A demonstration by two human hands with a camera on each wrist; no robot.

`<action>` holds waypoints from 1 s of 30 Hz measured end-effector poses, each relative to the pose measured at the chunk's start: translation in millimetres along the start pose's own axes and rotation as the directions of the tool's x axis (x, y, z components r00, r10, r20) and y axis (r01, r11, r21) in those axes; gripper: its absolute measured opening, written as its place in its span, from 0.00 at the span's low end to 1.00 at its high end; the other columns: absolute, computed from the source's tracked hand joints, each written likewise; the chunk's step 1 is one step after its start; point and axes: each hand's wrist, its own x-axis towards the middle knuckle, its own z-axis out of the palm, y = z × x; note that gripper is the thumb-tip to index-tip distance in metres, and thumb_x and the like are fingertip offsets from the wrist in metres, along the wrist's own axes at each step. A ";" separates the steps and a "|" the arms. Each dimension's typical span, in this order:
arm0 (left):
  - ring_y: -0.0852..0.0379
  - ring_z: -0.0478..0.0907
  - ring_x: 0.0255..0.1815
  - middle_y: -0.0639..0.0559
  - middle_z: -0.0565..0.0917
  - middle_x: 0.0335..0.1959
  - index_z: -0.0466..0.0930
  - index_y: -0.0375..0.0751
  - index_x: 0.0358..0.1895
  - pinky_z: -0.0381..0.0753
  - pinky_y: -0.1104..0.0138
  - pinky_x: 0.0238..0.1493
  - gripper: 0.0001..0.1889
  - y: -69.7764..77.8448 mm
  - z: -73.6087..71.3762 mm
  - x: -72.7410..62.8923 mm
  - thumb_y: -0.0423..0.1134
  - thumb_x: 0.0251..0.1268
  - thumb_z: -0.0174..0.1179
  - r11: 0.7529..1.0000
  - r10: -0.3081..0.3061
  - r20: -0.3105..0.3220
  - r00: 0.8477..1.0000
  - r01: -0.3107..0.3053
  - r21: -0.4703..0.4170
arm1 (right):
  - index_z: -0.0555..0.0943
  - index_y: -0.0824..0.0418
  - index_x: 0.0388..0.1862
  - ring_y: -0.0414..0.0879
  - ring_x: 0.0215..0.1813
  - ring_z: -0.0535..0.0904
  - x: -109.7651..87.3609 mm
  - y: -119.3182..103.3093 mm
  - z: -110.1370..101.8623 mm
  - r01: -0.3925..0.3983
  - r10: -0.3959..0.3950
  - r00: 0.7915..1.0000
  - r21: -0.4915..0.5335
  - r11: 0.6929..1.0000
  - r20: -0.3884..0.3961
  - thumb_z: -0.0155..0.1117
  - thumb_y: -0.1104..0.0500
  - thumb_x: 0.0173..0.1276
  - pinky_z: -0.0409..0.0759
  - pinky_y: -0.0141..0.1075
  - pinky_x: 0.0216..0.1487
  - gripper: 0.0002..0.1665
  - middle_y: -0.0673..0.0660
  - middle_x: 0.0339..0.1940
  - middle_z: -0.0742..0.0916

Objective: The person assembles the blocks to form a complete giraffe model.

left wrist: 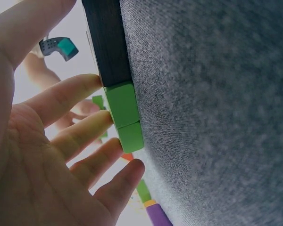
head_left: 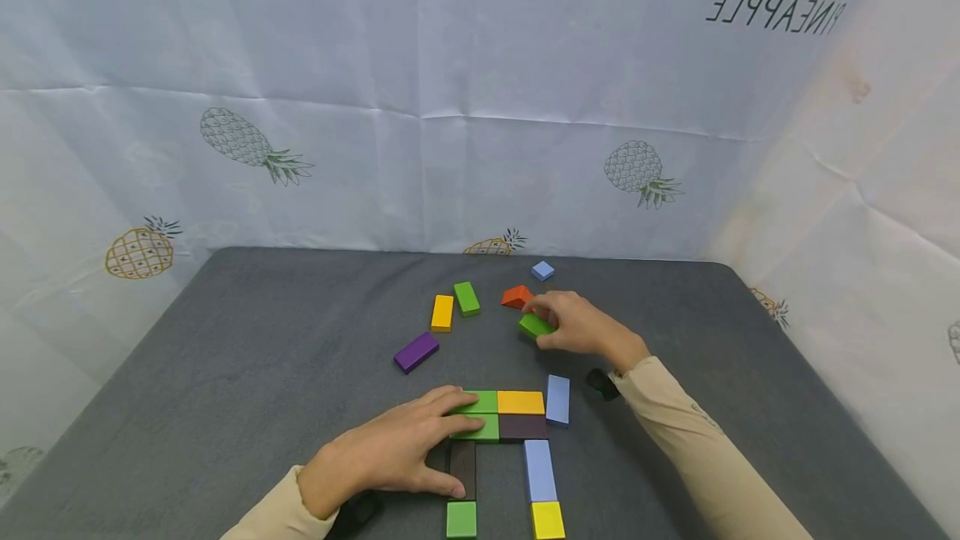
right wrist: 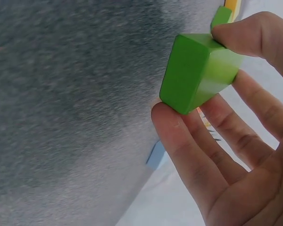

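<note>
My right hand (head_left: pixel 577 323) pinches a green block (right wrist: pixel 185 73) between thumb and fingers, over the far part of the table. An orange-red triangular block (head_left: pixel 516 297) lies just beyond it. My left hand (head_left: pixel 393 447) rests with extended fingers on the near layout. Its fingertips touch two adjoining green blocks (head_left: pixel 487 428), and its thumb lies on a dark block (head_left: pixel 463 465). An orange-yellow block (head_left: pixel 521 402) and a dark purple block (head_left: pixel 523 427) adjoin the green pair. Down the right side run light blue blocks (head_left: pixel 540 471) and a yellow block (head_left: pixel 548 520).
Loose on the grey table (head_left: pixel 300 340) are a purple block (head_left: pixel 416 352), an orange-yellow block (head_left: pixel 442 313), another green block (head_left: pixel 467 299) and a small blue block (head_left: pixel 542 271). A green block (head_left: pixel 461 520) sits at the near left of the layout. Pineapple-print cloth (head_left: pixel 465 173) hangs behind.
</note>
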 end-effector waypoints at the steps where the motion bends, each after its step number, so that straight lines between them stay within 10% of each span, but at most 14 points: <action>1: 0.55 0.61 0.75 0.55 0.64 0.76 0.72 0.56 0.70 0.71 0.55 0.70 0.36 0.1 0.0 -0.2 0.63 0.59 0.66 1.000 0.000 0.000 1.000 0.000 0.000 | 0.80 0.60 0.59 0.47 0.42 0.76 -0.9 1.0 0.0 -0.003 0.003 1.000 0.000 1.000 0.002 0.70 0.61 0.59 0.79 0.41 0.46 0.27 0.56 0.43 0.84; 23: 0.55 0.61 0.75 0.55 0.64 0.76 0.72 0.55 0.70 0.71 0.55 0.70 0.36 -1.1 0.6 -1.0 0.62 0.58 0.66 1.000 0.005 -0.001 1.000 -0.005 -0.001 | 0.77 0.66 0.62 0.45 0.37 0.72 -10.8 24.6 9.8 -0.121 0.118 0.992 0.070 0.990 0.045 0.70 0.55 0.64 0.71 0.35 0.36 0.29 0.56 0.37 0.80; 30: 0.55 0.61 0.75 0.55 0.64 0.76 0.72 0.55 0.70 0.71 0.55 0.70 0.37 -0.9 -0.9 -0.7 0.63 0.58 0.66 1.000 -0.001 0.001 1.000 0.001 -0.009 | 0.77 0.68 0.62 0.45 0.39 0.77 -16.0 26.2 8.9 -0.179 0.171 0.983 0.171 0.969 0.063 0.70 0.51 0.66 0.80 0.33 0.35 0.31 0.63 0.50 0.82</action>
